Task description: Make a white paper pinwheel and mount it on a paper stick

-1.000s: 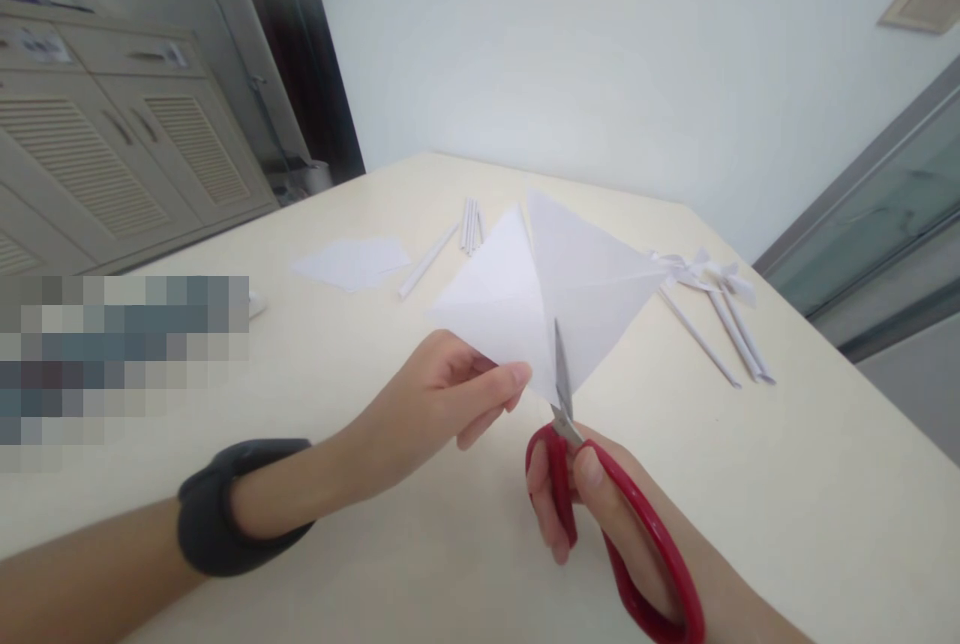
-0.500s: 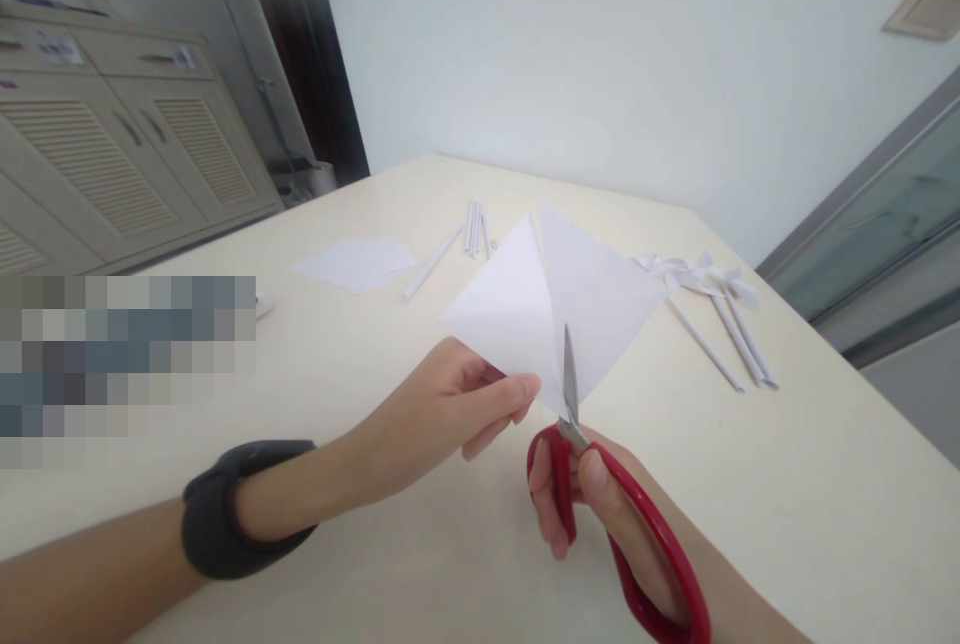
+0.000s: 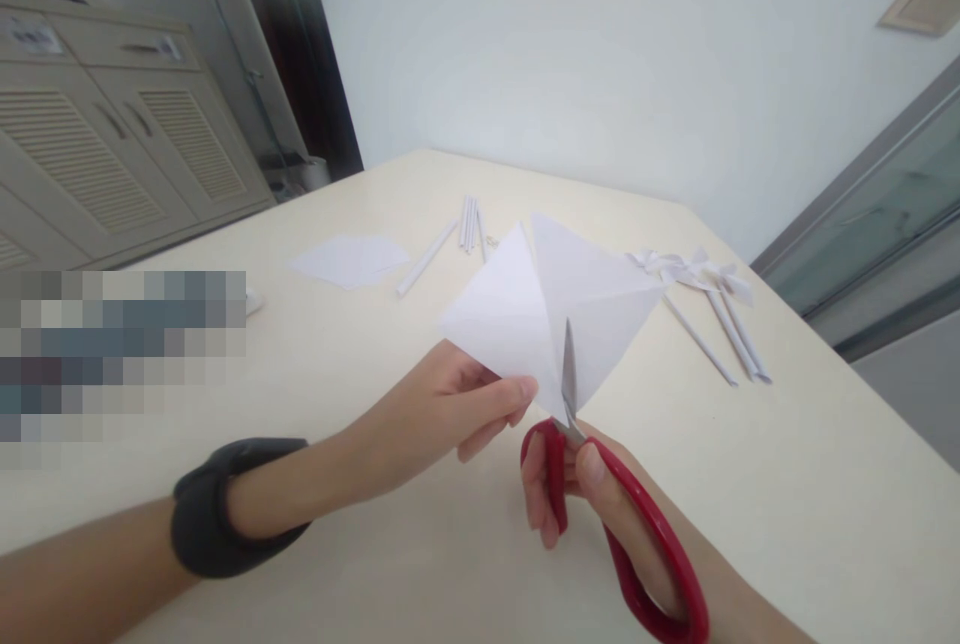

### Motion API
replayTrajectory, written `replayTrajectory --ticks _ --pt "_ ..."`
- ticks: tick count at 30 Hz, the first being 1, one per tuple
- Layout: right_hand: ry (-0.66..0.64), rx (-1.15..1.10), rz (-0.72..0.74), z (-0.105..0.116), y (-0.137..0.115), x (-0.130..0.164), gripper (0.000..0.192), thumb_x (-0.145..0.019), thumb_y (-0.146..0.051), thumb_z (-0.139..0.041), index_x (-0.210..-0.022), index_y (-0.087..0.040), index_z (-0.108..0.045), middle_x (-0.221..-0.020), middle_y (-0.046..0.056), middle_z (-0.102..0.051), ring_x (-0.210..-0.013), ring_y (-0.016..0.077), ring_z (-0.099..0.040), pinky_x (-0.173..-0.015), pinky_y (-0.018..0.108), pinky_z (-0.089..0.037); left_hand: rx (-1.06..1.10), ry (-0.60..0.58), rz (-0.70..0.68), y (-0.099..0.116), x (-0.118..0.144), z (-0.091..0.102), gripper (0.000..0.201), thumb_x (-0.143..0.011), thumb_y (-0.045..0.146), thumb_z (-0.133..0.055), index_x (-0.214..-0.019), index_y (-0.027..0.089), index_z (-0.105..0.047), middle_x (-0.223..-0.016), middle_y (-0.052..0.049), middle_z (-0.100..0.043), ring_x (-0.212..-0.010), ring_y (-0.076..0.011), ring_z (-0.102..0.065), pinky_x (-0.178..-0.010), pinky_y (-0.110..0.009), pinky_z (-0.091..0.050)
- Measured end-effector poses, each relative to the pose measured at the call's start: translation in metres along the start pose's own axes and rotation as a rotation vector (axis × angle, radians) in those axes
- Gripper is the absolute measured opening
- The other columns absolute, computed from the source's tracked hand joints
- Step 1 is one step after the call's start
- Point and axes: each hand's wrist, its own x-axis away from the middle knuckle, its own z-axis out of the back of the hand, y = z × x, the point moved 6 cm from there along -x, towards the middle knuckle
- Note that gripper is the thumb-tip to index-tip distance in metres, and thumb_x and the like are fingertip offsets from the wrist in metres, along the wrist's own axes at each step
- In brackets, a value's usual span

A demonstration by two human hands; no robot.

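Left hand (image 3: 442, 414) pinching the folded paper (image 3: 551, 319) by its lower left edge, held above the counter (image 3: 787, 484). Right hand (image 3: 600, 514) clamped on red scissors (image 3: 600, 494) directly below, blades nearly together, pointing up along the centre crease.

Left hand (image 3: 442, 414) bare; forearm bare, no sleeve. Dark grey padded band (image 3: 217, 507) around left wrist, smooth, unmarked. Right hand (image 3: 592, 514) bare, no rings; wrist bare.
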Motion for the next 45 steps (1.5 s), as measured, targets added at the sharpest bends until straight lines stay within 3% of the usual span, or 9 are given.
replayTrajectory --ticks 8,15,19,22,32,42,45 --pt "-0.011 -0.008 -0.004 -0.0020 -0.0003 -0.0024 0.047 -0.093 -0.055 -0.024 -0.085 -0.017 -0.050 -0.068 0.002 -0.055 -0.061 0.0124 -0.051 -0.060 0.026 -0.043 0.006 0.012 -0.002 0.0009 -0.0003 0.0001 0.047 -0.088 0.040 -0.043 -0.046 0.019 -0.041 -0.042 0.005 -0.038 -0.047 -0.0108 -0.038 -0.054 -0.026 -0.032" --pt "0.008 0.102 -0.029 -0.0005 0.0007 -0.0011 0.044 -0.095 -0.051 -0.025 -0.075 -0.019 -0.049 -0.069 0.001 -0.054 -0.067 0.0140 -0.054 -0.077 0.031 -0.041 0.008 -0.013 0.019 -0.0002 0.0028 -0.0018 0.046 -0.087 0.040 -0.043 -0.047 0.018 -0.040 -0.043 0.005 -0.037 -0.047 -0.0106 -0.037 -0.054 -0.026 -0.032" --pt "0.017 0.079 0.005 0.0003 0.0039 -0.0055 0.054 -0.092 -0.058 -0.019 -0.071 -0.020 -0.051 -0.071 0.004 -0.057 -0.069 0.0169 -0.054 -0.079 0.034 -0.042 -0.060 -0.026 0.028 0.0013 0.0019 -0.0044 0.046 -0.087 0.039 -0.042 -0.046 0.018 -0.037 -0.043 0.005 -0.037 -0.047 -0.0102 -0.039 -0.055 -0.024 -0.034" --pt "0.023 0.079 0.005 0.0023 0.0039 -0.0056 0.051 -0.092 -0.056 -0.023 -0.072 -0.020 -0.052 -0.073 0.004 -0.058 -0.071 0.0173 -0.054 -0.082 0.035 -0.042 -0.122 -0.009 0.024 0.0030 0.0012 -0.0035 0.048 -0.087 0.036 -0.042 -0.043 0.018 -0.032 -0.044 0.005 -0.036 -0.048 -0.0097 -0.041 -0.056 -0.022 -0.035" --pt "0.008 0.116 -0.012 -0.0002 0.0028 -0.0023 0.045 -0.094 -0.052 -0.027 -0.074 -0.019 -0.052 -0.069 0.002 -0.056 -0.069 0.0160 -0.055 -0.081 0.034 -0.042 -0.042 0.023 0.108 -0.0022 0.0027 -0.0011 0.039 -0.081 0.035 -0.045 -0.046 0.019 -0.039 -0.042 0.005 -0.037 -0.043 -0.0104 -0.038 -0.048 -0.024 -0.033" --pt "-0.001 0.094 -0.003 -0.0026 0.0036 -0.0016 0.045 -0.094 -0.053 -0.026 -0.075 -0.019 -0.050 -0.064 0.000 -0.054 -0.058 0.0126 -0.052 -0.068 0.029 -0.044 -0.005 -0.019 0.076 -0.0025 0.0023 -0.0027 0.044 -0.085 0.037 -0.046 -0.046 0.018 -0.039 -0.042 0.004 -0.038 -0.046 -0.0104 -0.041 -0.051 -0.024 -0.035" --pt "-0.017 0.036 -0.011 -0.0038 -0.0002 -0.0021 0.042 -0.094 -0.052 -0.026 -0.083 -0.018 -0.049 -0.074 0.004 -0.057 -0.065 0.0142 -0.055 -0.063 0.028 -0.045 0.001 -0.049 0.048 -0.0022 0.0025 -0.0036 0.041 -0.085 0.033 -0.045 -0.047 0.018 -0.040 -0.043 0.005 -0.038 -0.045 -0.0098 -0.040 -0.049 -0.024 -0.034"
